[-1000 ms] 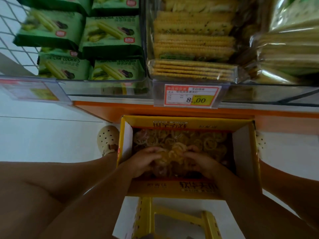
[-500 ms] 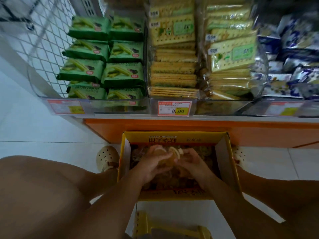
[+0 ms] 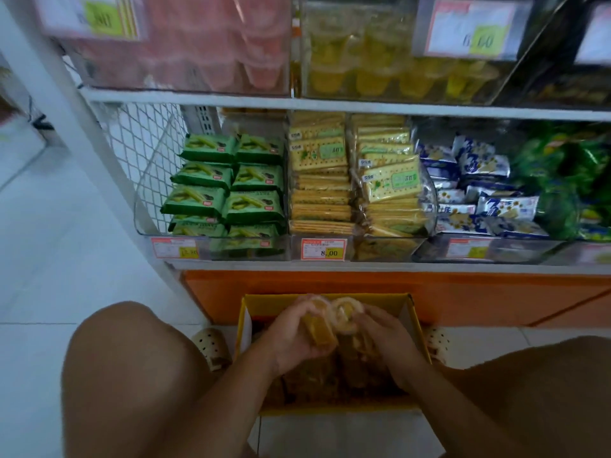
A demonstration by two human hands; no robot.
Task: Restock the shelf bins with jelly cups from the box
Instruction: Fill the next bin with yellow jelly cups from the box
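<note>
Firstly, upper shelf, left: clear plastic bin of pink jelly cups [image 3: 205, 57], blurred, a price label on its front. Just beside it to the right: clear plastic bin of yellow jelly cups [image 3: 380, 71], with a red-and-yellow price tag [image 3: 469, 28] hanging at its right. Lower shelf, left to right: white wire mesh side panel [image 3: 148, 153]; stacked green cookie packets [image 3: 228, 186]; clear-wrapped yellow cracker packs [image 3: 350, 180], with a price tag reading 8.00 [image 3: 324, 249] below them; blue-and-white snack packets [image 3: 479, 193]; green snack bags [image 3: 568, 180], blurred. Beneath that shelf: orange base panel [image 3: 330, 282]. Floor level, left to right: white tiled floor [image 3: 49, 259]; bare left knee [image 3: 125, 358]; cream perforated clog [image 3: 211, 347]; open yellow cardboard box [image 3: 246, 322], standing on the floor between the knees and against the orange base panel, with more cups lying dark inside it. Left hand [image 3: 294, 342]: above the box, fingers curled round a cluster of amber jelly cups [image 3: 320, 325], gripping it from the left. Right hand [image 3: 386, 338]: fingers curled round the same cluster from the right. Cluster sits over the far half of the box, below the lower shelf and well apart from both upper bins. Second cream clog [image 3: 436, 345]: at the box's right edge.
</note>
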